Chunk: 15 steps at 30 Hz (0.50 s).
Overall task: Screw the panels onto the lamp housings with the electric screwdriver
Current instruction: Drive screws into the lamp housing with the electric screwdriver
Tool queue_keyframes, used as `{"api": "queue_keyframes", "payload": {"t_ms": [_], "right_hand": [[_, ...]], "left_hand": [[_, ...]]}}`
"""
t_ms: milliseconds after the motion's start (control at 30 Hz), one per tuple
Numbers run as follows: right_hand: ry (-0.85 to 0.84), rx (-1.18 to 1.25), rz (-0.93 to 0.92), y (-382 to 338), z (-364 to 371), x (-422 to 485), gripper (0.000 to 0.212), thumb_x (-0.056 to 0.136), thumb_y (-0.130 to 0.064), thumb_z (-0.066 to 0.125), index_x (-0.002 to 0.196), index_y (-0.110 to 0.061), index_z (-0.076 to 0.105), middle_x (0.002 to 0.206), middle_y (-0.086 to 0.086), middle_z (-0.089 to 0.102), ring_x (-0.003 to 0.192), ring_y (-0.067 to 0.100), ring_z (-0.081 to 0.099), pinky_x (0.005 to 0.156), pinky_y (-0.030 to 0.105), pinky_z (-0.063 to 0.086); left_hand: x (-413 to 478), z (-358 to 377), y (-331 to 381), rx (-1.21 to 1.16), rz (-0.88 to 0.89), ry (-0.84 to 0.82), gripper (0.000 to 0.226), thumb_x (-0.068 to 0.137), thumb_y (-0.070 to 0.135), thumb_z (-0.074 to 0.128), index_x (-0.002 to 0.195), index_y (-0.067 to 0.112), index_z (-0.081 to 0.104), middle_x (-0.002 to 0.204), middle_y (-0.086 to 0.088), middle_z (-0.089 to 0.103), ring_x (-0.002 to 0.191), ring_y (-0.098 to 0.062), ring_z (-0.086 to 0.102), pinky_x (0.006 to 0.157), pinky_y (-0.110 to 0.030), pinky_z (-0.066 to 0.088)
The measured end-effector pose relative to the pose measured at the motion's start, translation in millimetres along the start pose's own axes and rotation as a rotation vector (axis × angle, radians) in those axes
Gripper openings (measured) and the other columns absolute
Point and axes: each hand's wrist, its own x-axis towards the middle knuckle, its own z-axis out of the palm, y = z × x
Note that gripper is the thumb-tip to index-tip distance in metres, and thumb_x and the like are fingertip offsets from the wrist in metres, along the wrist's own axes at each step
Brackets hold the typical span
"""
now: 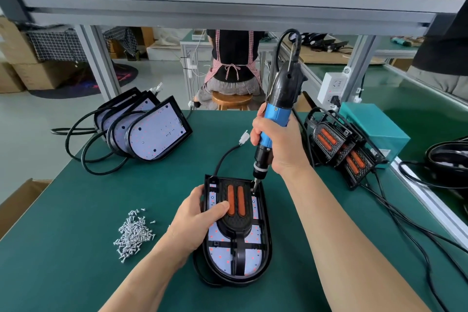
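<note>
- Two forearms reach in over the green mat (76, 273); between them lies the housing (266, 248), its long axis running straight away from the person, rounded end near, square end far
- Left hand (200, 215) grips the housing's left rim, fingers curled over the edge, thumb pressed flat on the black panel (234, 225) beside its orange strips
- Right hand (281, 144) is wrapped round the blue barrel of the screwdriver (277, 111), all fingers closed on it
- What matters most: the bit (255, 185) points down into the panel's far right corner, right under that hand, the tool almost upright with its top leaning a little away; whether a screw sits under the tip is too small to tell
- My guess is the far-right fastening is in hand; the left thumb sits mid-panel, apart from the bit
- Screws (134, 233) lie in a loose heap on the mat, left of the left wrist, so that hand is the nearer one to fetch them
- Bare housings (152, 132) lean stacked at far left, finished lamps (339, 149) at far right by a teal box (374, 126)
- Housing's cable (222, 157) loops off the far end just left of the bit, near but not in its way
</note>
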Motion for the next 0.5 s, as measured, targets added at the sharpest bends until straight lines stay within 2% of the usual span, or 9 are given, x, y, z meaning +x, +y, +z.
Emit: {"api": "queue_keyframes", "payload": {"t_ms": [100, 200, 333, 433, 500], "right_hand": [[-0.011, 0.022, 0.021, -1, 1, -1, 0.018, 0.076, -0.002, 0.061, 0.09, -0.008, 0.05, 0.069, 0.003, 0.05, 0.048, 0.02, 0.047, 0.054, 0.029, 0.045], [-0.023, 0.032, 0.037, -3, -5, -2, 0.024, 0.075, -0.005, 0.063, 0.097, -0.007, 0.052, 0.064, 0.002, 0.052, 0.051, 0.02, 0.05, 0.058, 0.03, 0.047], [0.019, 0.143, 0.044, -7, -16, -3, 0.025, 0.076, -0.003, 0.065, 0.1, -0.004, 0.055, 0.062, 0.006, 0.052, 0.052, 0.022, 0.053, 0.056, 0.027, 0.049], [0.262, 0.266, 0.026, -18, -23, 3, 0.025, 0.078, 0.001, 0.066, 0.099, -0.005, 0.054, 0.065, 0.006, 0.052, 0.052, 0.02, 0.052, 0.054, 0.025, 0.047], [0.451, 0.379, 0.006, -33, -32, 10, 0.02, 0.084, 0.004, 0.063, 0.097, -0.008, 0.055, 0.066, 0.003, 0.054, 0.051, 0.017, 0.052, 0.054, 0.026, 0.047]], "left_hand": [[0, 0, 1, 0.002, -0.005, -0.005, 0.044, 0.076, 0.034, 0.07, 0.118, 0.024, 0.061, 0.106, 0.007, 0.076, 0.097, -0.012, 0.073, 0.082, -0.027, 0.053], [0, -1, 0, 0.0, -0.016, -0.001, 0.046, 0.075, 0.033, 0.071, 0.119, 0.023, 0.061, 0.107, 0.006, 0.077, 0.098, -0.014, 0.073, 0.082, -0.027, 0.053], [-1, -2, 4, 0.024, -0.022, -0.032, 0.044, 0.077, 0.032, 0.071, 0.119, 0.024, 0.062, 0.106, 0.006, 0.077, 0.097, -0.013, 0.073, 0.074, -0.019, 0.055], [-3, -3, 6, 0.054, -0.032, -0.038, 0.041, 0.079, 0.032, 0.071, 0.118, 0.024, 0.062, 0.105, 0.007, 0.077, 0.096, -0.011, 0.073, 0.07, -0.014, 0.055], [-4, -3, 6, 0.073, -0.037, -0.032, 0.031, 0.089, 0.024, 0.071, 0.119, 0.023, 0.062, 0.106, 0.007, 0.076, 0.096, -0.01, 0.073, 0.071, -0.014, 0.054]]}}
